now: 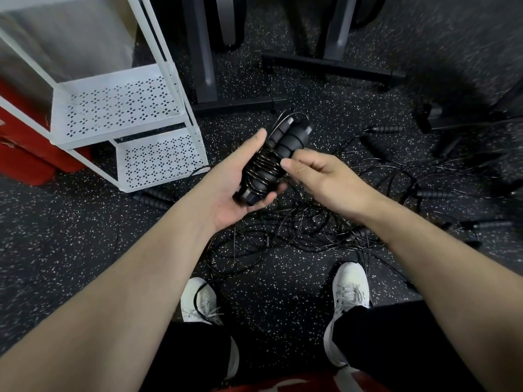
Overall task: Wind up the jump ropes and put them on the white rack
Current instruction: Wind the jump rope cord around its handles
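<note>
- Head view, the hands: the left hand (240,190) lies palm up with its fingers curled under a pair of black handles (278,154) laid side by side, the thumb stretched along their far side; the right hand (319,176) sits just beside the bundle, thumb and fingers pinched together at the cord (263,168) wrapped round the handles; whether it holds the loose end I cannot tell, since the fingertips hide it.
- Head view, the task's things: this one jump rope is held in the air, close to the white rack (119,108), whose two perforated shelves hold nothing that shows; the rest lie in a tangle of ropes (297,230) on the speckled floor (70,236), with loose handles scattered to the right and two by the rack's foot.
- What could go wrong: the coils look springy, so if the right hand lets go before the end is tucked, I judge they would slacken and slide off the handles; the left hand's grip is shallow, and a tug could roll the bundle out of the palm.
- A strand appears to trail down into the tangle; if it is snagged there, pulling would drag other ropes along or tighten knots.
- One cord loops over the left white shoe (201,301); stepping toward the rack could catch it.
</note>
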The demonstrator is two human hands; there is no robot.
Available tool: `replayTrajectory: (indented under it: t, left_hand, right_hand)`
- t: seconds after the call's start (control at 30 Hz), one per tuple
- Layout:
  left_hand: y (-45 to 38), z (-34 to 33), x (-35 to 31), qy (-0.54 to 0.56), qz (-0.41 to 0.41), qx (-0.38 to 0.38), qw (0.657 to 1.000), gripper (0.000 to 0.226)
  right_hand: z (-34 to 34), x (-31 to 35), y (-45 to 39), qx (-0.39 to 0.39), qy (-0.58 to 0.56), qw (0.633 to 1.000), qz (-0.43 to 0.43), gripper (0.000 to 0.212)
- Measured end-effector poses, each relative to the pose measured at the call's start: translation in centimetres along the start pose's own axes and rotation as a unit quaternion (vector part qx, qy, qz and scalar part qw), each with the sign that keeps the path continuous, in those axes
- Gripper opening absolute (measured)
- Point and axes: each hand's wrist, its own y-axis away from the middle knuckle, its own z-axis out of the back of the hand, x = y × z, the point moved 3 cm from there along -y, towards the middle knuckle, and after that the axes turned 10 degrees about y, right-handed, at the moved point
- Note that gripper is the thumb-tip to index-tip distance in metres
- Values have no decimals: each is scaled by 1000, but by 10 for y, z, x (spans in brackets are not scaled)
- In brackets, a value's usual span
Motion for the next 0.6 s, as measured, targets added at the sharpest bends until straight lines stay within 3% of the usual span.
replayTrajectory:
  t: [0.23,0.3,0.37,0.47,0.6]
  left_hand:
    - [-1,5,-3,-70,-1,-23,997,39]
    - [-3,6,-4,-68,-9,-32,997,43]
    - [-5,7,-5,-62,-19,-32,997,45]
    - [-5,12,-10,-24,-26,-21,999,41]
    - [-6,21,-16,72,-18,-7,997,47]
  right_hand:
    - [-3,-3,-1,-14,47,999,24,43]
    - [-3,-2,0,-1,35,999,8,36]
    - [0,-5,1,16,30,999,-35,41]
    - [5,-7,1,33,22,997,-63,48]
    - [13,-10,1,52,-73,995,-54,40]
